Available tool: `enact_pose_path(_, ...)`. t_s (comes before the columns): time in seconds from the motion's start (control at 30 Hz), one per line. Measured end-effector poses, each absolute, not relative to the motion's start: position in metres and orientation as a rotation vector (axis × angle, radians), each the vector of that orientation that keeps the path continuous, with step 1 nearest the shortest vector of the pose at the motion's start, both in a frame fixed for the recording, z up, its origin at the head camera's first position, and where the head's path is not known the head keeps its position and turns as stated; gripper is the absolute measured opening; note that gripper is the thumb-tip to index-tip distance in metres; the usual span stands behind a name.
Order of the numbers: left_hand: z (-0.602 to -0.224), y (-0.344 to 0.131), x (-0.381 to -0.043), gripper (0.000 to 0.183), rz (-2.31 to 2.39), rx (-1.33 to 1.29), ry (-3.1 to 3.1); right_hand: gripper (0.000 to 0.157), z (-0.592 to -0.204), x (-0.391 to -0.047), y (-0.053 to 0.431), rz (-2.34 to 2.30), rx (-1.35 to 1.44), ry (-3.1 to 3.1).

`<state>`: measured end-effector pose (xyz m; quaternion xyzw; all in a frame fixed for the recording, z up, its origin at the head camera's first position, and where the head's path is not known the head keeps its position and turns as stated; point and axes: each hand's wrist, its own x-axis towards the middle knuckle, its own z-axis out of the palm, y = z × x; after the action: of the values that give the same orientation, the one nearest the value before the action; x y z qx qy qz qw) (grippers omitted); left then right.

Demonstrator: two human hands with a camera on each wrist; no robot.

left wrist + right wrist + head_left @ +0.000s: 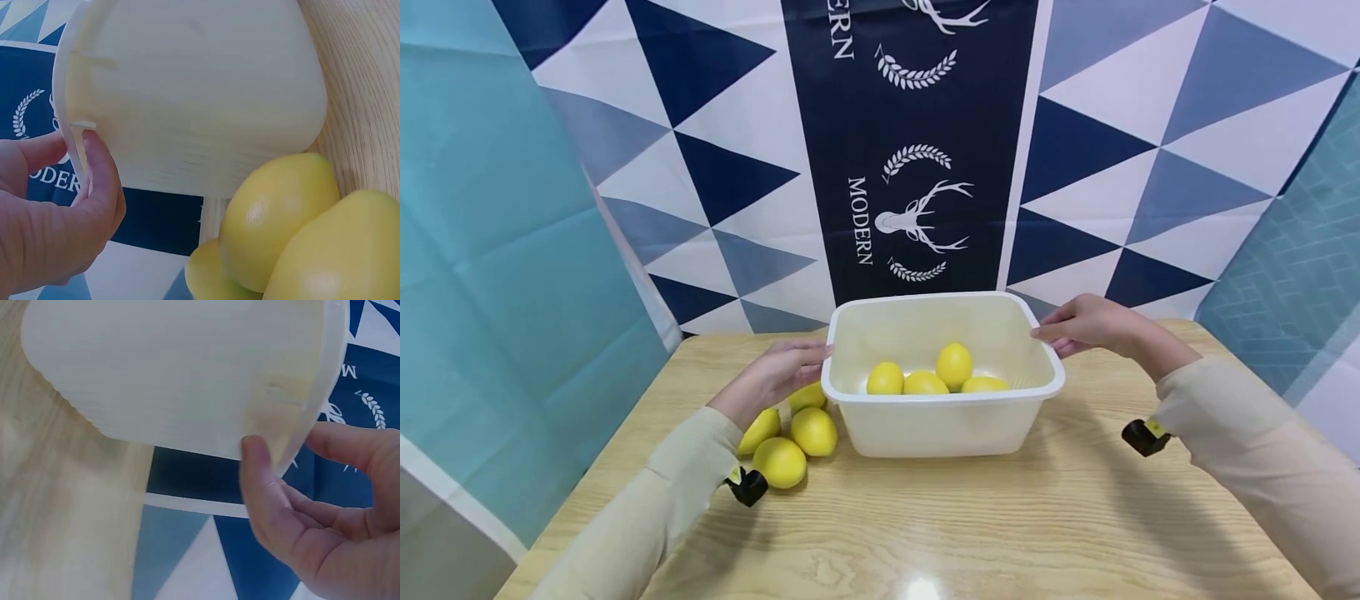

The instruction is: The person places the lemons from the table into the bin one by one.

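Stretching below the left grip (pixel 778 371) and right grip (pixel 1093 325), a wooden table (pixel 925 533); between the grips, a white bin (pixel 936 427), its long axis running from one to the other, neither grip nearer; both grips, barely parted, pinch its rim at opposite ends; four yellow fruits (pixel 954 364) inside; more fruits (pixel 779 463) clustered just below the left grip.

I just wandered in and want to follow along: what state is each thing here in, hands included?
White tub: open-topped, holding fruit; whether it rests on the table is unclear.
Fruits in the tub: four visible, look whole.
Loose fruits: grouped outside the tub's left end, look whole.
Left hand: gripping the tub's left rim.
Right hand: gripping its right rim.
Printed cloth: hanging, slightly creased.
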<state>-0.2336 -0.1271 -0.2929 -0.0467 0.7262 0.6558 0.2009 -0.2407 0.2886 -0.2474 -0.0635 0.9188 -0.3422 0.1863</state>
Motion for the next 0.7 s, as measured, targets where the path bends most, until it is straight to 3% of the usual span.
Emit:
enact_pose_path(0.3, -0.298, -0.148, -0.23, 0.051, 1.646, 0.147, 2.245, 0.069, -0.262, -0.242, 0.301, -1.338, -0.076, 2.332)
enact_pose_path(0.53, -0.308, -0.165, -0.211, 0.04, 1.41, 0.36, 2.525, 0.007, -0.275, -0.247, 0.306, -1.749, 0.055, 1.932)
enact_pose_path(0.7, -0.316, -0.178, -0.195, 0.034, 1.2, 0.648, 2.704, 0.013, -0.278, -0.248, 0.303, -1.797, 0.065, 1.874)
